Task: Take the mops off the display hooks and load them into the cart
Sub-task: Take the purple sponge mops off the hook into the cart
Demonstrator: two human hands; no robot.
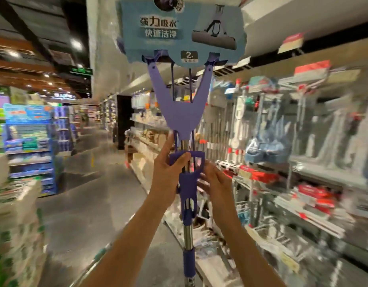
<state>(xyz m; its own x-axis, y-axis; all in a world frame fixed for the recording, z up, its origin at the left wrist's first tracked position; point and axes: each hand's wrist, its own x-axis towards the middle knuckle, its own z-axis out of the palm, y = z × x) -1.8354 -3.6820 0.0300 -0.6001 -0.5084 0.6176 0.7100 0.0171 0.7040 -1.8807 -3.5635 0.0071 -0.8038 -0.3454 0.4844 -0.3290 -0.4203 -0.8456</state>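
Note:
A purple sponge mop [182, 104] stands upright in front of me, head up, with a blue printed card over the head at the top of the view. Its metal pole runs down between my arms. My left hand [168, 172] grips the pole at the purple squeeze lever, thumb across the front. My right hand [215, 182] holds the lever's right side from behind, fingers partly hidden by the purple plastic. More mops [268, 139] hang on display hooks on the right shelving. A pale rail low at centre, under my left arm, may be the cart; I cannot tell.
Shelving with hanging cleaning tools and red-labelled boxes [315, 195] lines the right side. The grey aisle floor [86, 189] runs ahead. A blue product stand [29, 150] is at the left, stacked packages [17, 224] at the near left. The view is motion-blurred.

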